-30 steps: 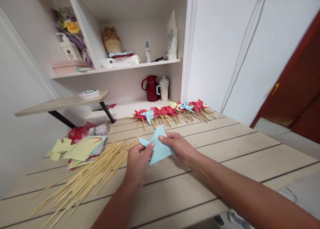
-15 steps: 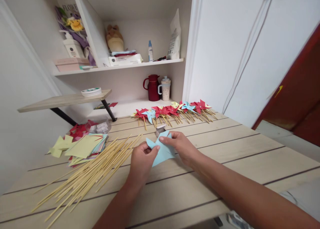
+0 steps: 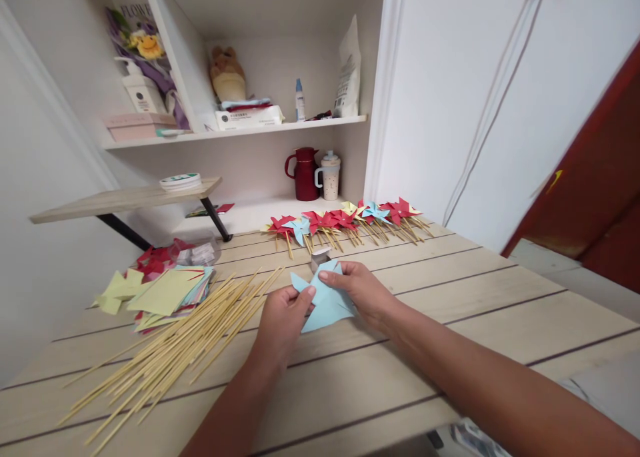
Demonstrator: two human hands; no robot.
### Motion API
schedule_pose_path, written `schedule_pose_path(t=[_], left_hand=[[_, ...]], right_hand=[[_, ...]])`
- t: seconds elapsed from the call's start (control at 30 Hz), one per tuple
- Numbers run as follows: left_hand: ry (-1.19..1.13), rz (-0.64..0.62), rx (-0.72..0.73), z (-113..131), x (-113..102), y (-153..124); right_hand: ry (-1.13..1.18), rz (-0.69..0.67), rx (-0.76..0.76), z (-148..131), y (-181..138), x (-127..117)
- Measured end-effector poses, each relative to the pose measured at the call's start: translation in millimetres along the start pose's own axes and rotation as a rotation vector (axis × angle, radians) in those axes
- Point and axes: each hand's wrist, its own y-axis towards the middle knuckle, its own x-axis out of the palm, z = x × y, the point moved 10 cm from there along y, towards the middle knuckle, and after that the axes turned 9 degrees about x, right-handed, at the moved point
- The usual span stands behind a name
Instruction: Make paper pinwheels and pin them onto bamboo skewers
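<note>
Between my hands is a light blue sheet of paper [image 3: 327, 308], cut and partly folded, with pointed corners standing up. My left hand [image 3: 284, 316] pinches its left side, thumb on top. On the upper right, my right hand [image 3: 357, 290] grips a folded part with the thumb pressed on the paper; its other fingers are mostly hidden behind. Just beyond the paper stands a small grey open box [image 3: 321, 260]. To the left lies a spread of thin wooden sticks [image 3: 185, 350]. Finished paper pinwheels [image 3: 345, 220] in red, blue and yellow lie in a row at the back.
A stack of coloured paper squares [image 3: 163, 296] and a yellow cut paper piece [image 3: 119, 290] lie at the left, near a clear plastic container [image 3: 203, 252]. A small raised shelf [image 3: 130, 197] stands behind them. A red jug [image 3: 306, 175] and a cup [image 3: 330, 177] stand at the back.
My left thumb has shifted up and inward on the blue paper, towards its middle. The right hand keeps its hold, and the view has moved slightly.
</note>
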Motion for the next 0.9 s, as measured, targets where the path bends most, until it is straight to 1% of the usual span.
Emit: schedule_pose_path(t=[0.17, 0.3, 0.47, 0.57, 0.7, 0.9], left_hand=[[0.018, 0.03, 0.022, 0.4, -2.6, 0.5], [0.033, 0.068, 0.027, 1.7, -6.6, 1.6], [0.055, 0.145, 0.035, 7.7, -16.3, 1.6], [0.054, 0.163, 0.036, 9.4, -19.5, 1.4], [0.009, 0.147, 0.026, 7.3, -17.4, 1.2], [-0.167, 0.063, 0.004, 5.9, -5.0, -0.5]], right_hand=[[0.008, 0.007, 0.019, 2.3, 0.8, -0.3], [0.023, -0.048, 0.017, 2.4, 1.4, 3.5], [-0.078, -0.123, -0.018, -1.6, -0.7, 8.5], [-0.13, -0.119, -0.033, -2.9, -1.5, 8.4], [-0.138, -0.069, -0.034, -3.1, -0.2, 4.2], [-0.155, -0.078, -0.077, -7.6, 0.5, 4.0]])
